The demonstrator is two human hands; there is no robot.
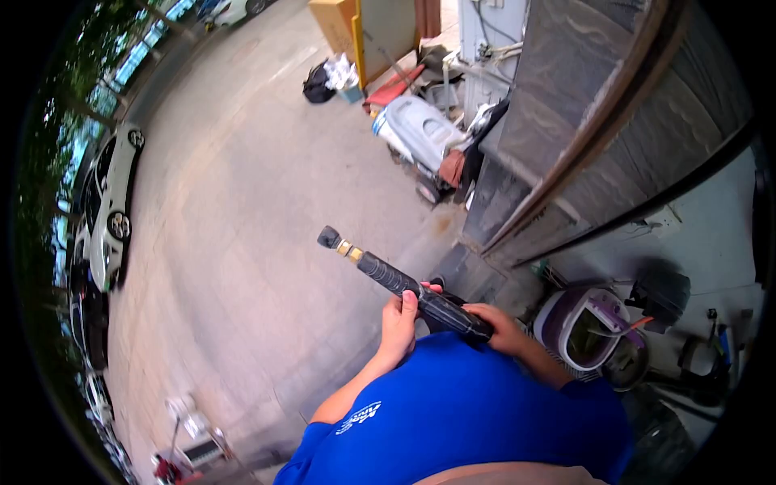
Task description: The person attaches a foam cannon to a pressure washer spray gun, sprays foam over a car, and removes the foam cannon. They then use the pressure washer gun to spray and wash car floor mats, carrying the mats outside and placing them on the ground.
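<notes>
A black pressure-washer spray gun (pixel 388 273) lies slantwise in front of my blue shirt. Brass fittings (pixel 347 249) and a dark nozzle tip (pixel 328 236) are at its far end, pointing up and left. My left hand (pixel 398 327) is closed around the middle of its body, thumb on top. Around the thicker rear end (pixel 473 323), close to my body, my right hand (pixel 499 327) is closed. The underside of the gun and several fingers of both hands are hidden.
Concrete paving (pixel 242 226) stretches ahead, with parked cars (pixel 109 214) on the left. A grey wheeled machine (pixel 420 129) stands ahead near a doorway. At right are a glass door (pixel 558 121) and a purple-and-white tub (pixel 558 319). A small stand (pixel 198 449) is at lower left.
</notes>
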